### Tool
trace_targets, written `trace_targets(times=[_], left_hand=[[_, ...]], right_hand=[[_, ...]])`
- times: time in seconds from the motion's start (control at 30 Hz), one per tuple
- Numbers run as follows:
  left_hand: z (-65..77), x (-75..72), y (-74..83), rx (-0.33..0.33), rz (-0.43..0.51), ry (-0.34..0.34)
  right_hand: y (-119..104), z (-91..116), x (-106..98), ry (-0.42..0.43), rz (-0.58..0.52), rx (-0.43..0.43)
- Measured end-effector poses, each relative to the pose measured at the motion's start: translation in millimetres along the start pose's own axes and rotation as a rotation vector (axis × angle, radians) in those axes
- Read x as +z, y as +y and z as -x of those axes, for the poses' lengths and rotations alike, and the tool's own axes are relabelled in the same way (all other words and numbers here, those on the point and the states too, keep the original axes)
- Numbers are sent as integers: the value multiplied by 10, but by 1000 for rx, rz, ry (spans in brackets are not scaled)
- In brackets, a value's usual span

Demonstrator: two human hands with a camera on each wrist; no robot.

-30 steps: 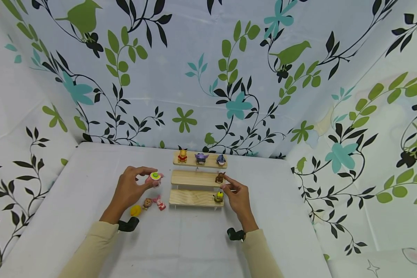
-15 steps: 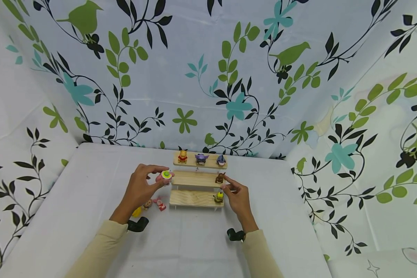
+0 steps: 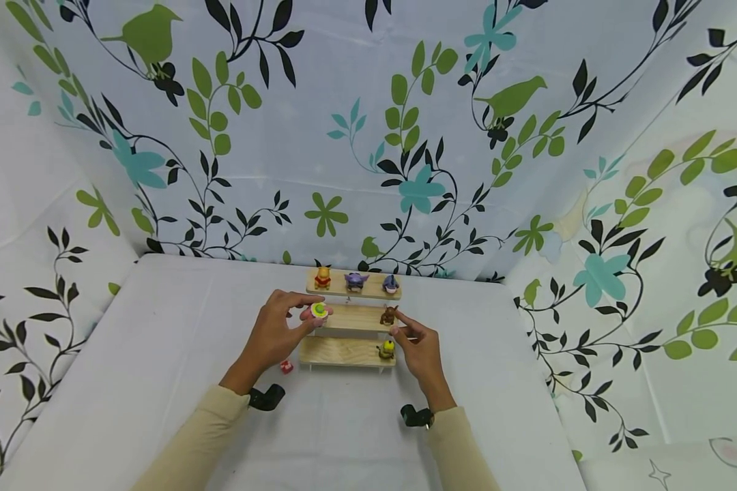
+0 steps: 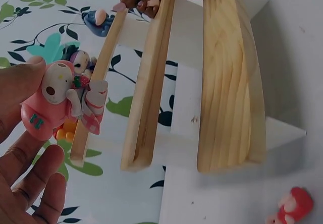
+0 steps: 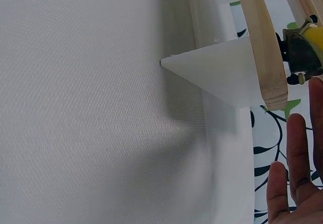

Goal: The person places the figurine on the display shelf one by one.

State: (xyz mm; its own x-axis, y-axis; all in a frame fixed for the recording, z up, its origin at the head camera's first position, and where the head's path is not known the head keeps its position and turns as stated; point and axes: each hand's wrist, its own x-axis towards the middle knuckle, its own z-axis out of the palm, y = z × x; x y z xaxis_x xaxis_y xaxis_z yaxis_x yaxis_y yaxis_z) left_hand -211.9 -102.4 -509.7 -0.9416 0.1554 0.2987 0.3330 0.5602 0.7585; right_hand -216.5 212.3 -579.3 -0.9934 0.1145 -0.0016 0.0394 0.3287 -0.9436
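While the left hand [image 3: 275, 329] pinches a pink figurine [image 4: 56, 95] with a white face between thumb and fingers, the toy is in the air by the left end of the middle board [image 3: 353, 318] of a three-tier wooden stand; the left wrist view shows a gap between toy and board; the hand's lower fingers stand away from the toy. At the board's other end the right hand [image 3: 422, 348] has its index fingertip against a brown figurine [image 3: 387, 315], with the thumb just below; whether it pinches the toy or the board's end, I cannot tell.

On the top board [image 3: 338, 286] stand a yellow-and-red figurine [image 3: 323, 277], a purple figurine [image 3: 355, 281] and a blue figurine [image 3: 391, 284], left to right; on the bottom board [image 3: 338, 351], at the right end, sits a green-and-yellow figurine [image 3: 386, 349]; a red figurine [image 4: 297, 205] lies on the white table [image 3: 338, 436], near the stand's lower left corner; behind hangs a pale cloth [image 3: 270, 136] printed with leaves, birds and flowers; each wrist, below a beige sleeve [image 3: 187, 440], wears a black camera [image 3: 267, 397].
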Motion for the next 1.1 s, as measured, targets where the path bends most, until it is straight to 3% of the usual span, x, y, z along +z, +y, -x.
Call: trace_targets(times=[0.4, 1.1], left_hand=[[-125, 234, 193, 38, 62, -50], [-246, 546, 275, 80, 79, -77]], right_hand=[[3, -2, 7, 6, 2, 25], [25, -11, 12, 20, 10, -32]])
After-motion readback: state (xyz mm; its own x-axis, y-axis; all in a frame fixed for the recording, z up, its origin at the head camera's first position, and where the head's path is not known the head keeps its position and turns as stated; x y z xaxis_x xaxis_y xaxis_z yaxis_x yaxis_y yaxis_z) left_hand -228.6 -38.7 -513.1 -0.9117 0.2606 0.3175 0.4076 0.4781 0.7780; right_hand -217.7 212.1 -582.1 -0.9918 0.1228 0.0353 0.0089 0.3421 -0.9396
